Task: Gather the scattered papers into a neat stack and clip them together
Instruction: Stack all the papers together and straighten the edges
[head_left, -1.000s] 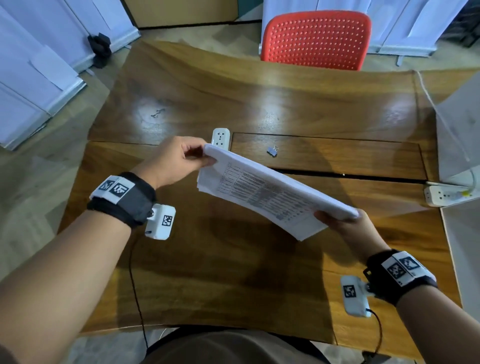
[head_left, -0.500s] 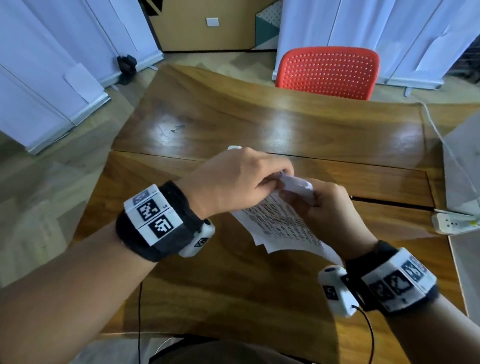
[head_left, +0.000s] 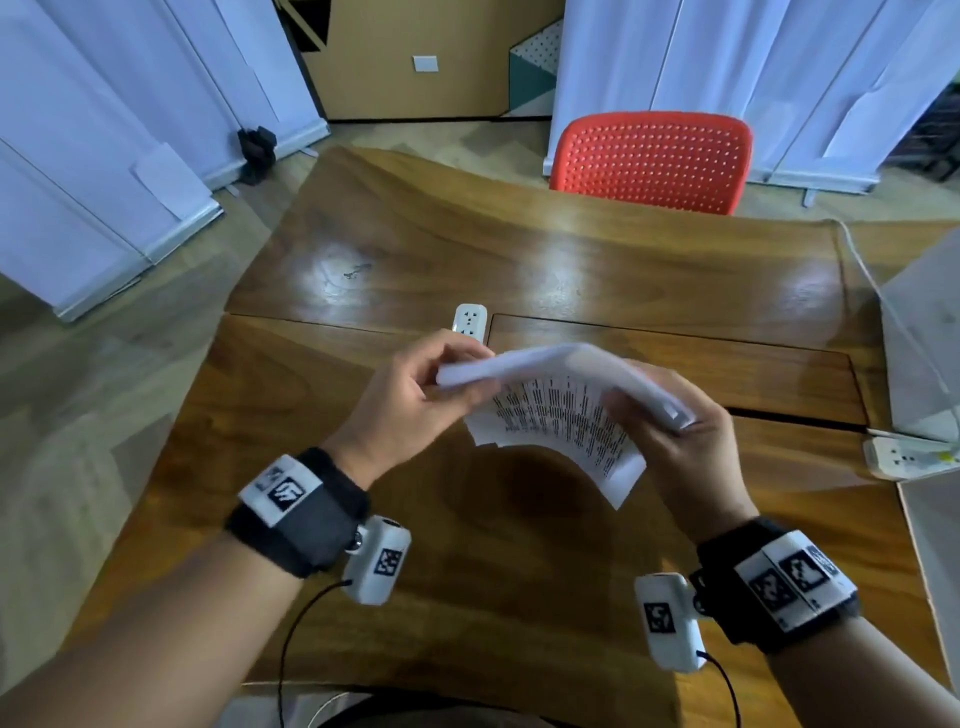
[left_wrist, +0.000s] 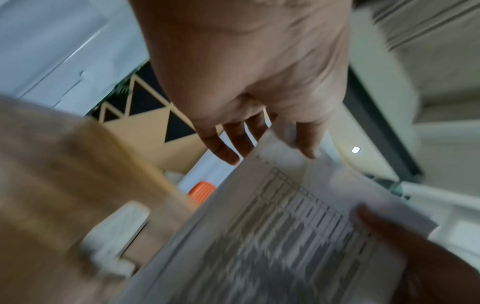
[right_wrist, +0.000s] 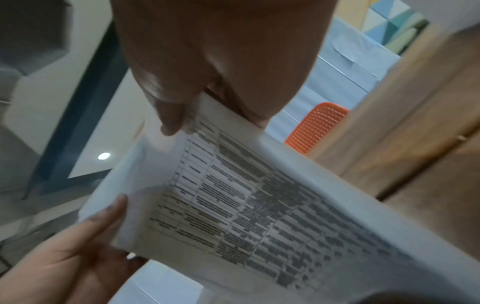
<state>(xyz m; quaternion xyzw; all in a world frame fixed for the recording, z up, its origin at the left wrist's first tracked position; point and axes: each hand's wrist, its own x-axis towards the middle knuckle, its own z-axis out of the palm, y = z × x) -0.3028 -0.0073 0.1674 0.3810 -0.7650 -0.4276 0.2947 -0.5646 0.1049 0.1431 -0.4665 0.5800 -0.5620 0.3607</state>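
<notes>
A stack of printed papers (head_left: 556, 415) hangs above the wooden table (head_left: 519, 597), bowed upward in the middle, with its near sheets fanned a little. My left hand (head_left: 441, 387) pinches its left end; in the left wrist view the thumb (left_wrist: 306, 148) lies on the top sheet (left_wrist: 272, 236) and the fingers go behind it. My right hand (head_left: 654, 415) grips the right end, with its thumb (right_wrist: 168, 121) on the printed page (right_wrist: 246, 195). No clip shows in any view.
A white socket block (head_left: 470, 322) lies on the table just beyond the papers. Another power strip (head_left: 909, 457) with a cable sits at the right edge beside a white box (head_left: 924, 338). A red chair (head_left: 652, 161) stands at the far side.
A second ago the stack was held flat between wide-apart hands. Half a second ago both hands met at one end. Now they have parted to the two ends and the stack bows upward.
</notes>
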